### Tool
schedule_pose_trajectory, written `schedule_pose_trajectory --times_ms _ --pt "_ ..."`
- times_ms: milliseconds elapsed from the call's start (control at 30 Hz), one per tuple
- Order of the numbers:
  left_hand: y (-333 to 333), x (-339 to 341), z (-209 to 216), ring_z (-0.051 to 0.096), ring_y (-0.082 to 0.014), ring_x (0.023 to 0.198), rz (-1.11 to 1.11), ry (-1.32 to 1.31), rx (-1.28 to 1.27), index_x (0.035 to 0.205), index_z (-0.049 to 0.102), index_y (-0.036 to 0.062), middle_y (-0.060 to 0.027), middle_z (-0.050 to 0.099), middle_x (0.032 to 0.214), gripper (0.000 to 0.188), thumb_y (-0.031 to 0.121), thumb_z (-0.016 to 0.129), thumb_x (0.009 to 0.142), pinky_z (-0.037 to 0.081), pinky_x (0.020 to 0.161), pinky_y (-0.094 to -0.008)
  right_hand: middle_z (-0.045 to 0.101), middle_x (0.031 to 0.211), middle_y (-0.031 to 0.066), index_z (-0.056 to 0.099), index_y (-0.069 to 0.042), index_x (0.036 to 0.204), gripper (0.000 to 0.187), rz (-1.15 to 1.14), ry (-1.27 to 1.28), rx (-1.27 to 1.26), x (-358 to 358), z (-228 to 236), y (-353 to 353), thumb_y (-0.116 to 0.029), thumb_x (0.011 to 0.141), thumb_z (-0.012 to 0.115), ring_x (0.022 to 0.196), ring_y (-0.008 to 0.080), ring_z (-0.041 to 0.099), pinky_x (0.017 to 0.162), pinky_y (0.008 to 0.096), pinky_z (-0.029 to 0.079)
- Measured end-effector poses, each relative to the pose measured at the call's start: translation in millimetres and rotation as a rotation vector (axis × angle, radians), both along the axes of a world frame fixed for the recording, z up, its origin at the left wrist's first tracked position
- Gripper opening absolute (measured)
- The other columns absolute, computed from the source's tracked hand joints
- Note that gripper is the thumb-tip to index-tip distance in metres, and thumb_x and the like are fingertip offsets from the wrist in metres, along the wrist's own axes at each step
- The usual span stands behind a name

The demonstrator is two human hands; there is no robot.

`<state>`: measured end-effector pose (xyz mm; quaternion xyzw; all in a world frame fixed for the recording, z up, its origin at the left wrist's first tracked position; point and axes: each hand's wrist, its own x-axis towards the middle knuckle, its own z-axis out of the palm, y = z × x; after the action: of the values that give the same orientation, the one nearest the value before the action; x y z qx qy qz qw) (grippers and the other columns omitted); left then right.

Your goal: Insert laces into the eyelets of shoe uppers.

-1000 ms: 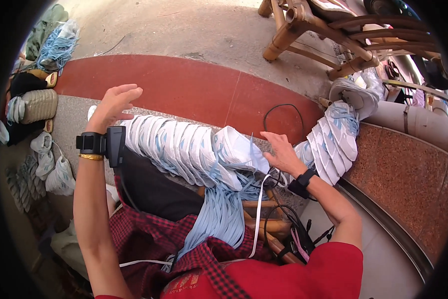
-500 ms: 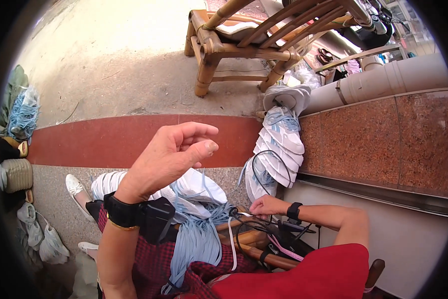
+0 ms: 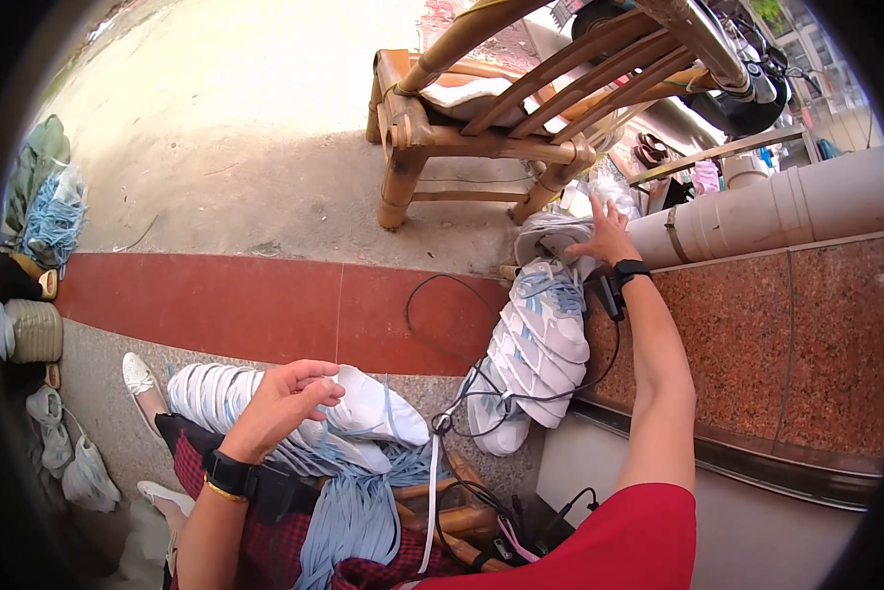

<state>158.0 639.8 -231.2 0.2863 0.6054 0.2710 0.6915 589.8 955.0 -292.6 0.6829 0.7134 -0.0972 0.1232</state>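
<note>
Hovering, fingers spread, by flat grey rounded pieces (image 3: pixel 548 235) beyond a slanting white-and-blue shoe row (image 3: pixel 532 346), the right hand (image 3: pixel 609 235) seems mid-reach; grabbing needs closing. The half-curled left hand (image 3: pixel 286 401) is left of the row. Both look empty.

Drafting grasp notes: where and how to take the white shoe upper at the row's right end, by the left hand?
Likely best by the rounded right end of the white shoe upper, coming from the right: that end juts free, while the row of uppers crowds its left side. Keep the grip off the pale blue laces hanging below.
</note>
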Motion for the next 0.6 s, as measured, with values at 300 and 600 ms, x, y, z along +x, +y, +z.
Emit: schedule_pose_trajectory --times_ms 300,600 --pt "-30 -11 -12 0.066 -0.0180 0.091 0.179 -0.020 -0.103 0.123 0.056 -0.0006 -0.0117 0.067 0.101 0.036 0.023 0.056 0.096 0.055 0.074 -0.0278 0.060 0.121 0.0250 0.047 -0.005 0.135 0.077 0.015 -0.095 -0.009 40 -34 48 -0.038 0.069 0.070 0.115 0.0381 0.056 0.101 0.0475 0.040" --pt "-24 -1 -8 0.066 -0.0164 0.089 0.175 -0.057 -0.065 0.124 0.056 -0.0018 -0.0117 0.068 0.101 0.037 0.022 0.057 0.095 0.054 0.075 -0.0275 0.063 0.105 0.0269 0.065 0.003 0.098 0.029 0.063 -0.085 0.058 68 -41 14 -0.015 0.078 0.058 0.098 0.0432 0.061 0.087 0.0482 0.050"
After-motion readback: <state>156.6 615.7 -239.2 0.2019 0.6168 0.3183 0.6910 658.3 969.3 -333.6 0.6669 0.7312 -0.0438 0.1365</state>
